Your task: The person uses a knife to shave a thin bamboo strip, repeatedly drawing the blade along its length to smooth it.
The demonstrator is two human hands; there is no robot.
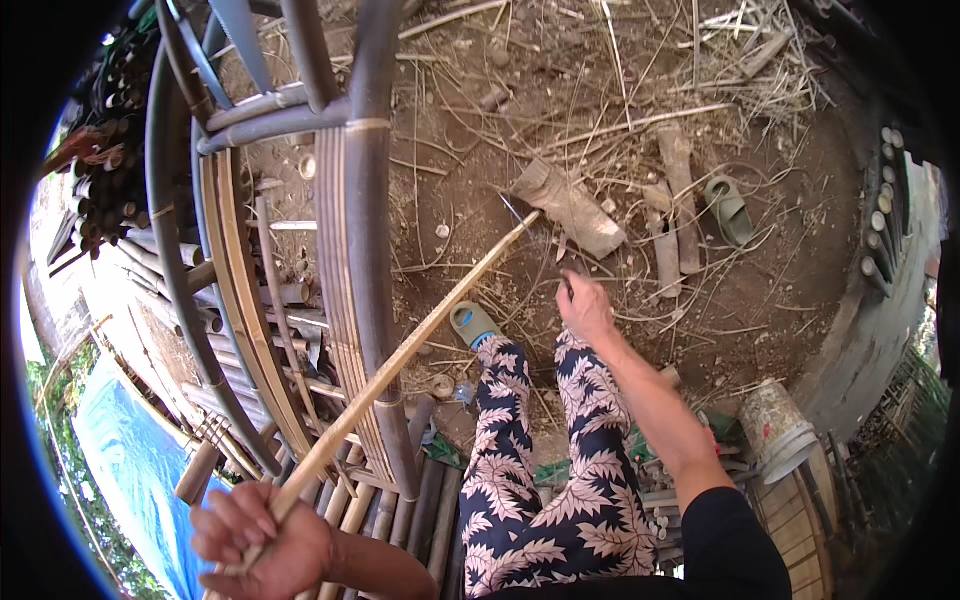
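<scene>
My left hand (262, 540), low at the left, is closed round the near end of a long, pale bamboo strip (400, 355). The strip slants up and away to the right. Its far end lies by a rough wooden block (572, 208) on the ground, and a thin shiny sliver shows beside that tip. In front of my right knee, my right hand (588, 308) grips a tool with a dark handle (568, 287). A narrow pointed part rises from it toward the block; its exact kind is too small to make out.
A bamboo frame (355, 200) with a saw blade (240, 40) at its top stands at the left. Bamboo shavings and cut wood pieces (678, 200) litter the dirt. One green clog (728, 212) lies loose at the right, near a stained white bucket (778, 430).
</scene>
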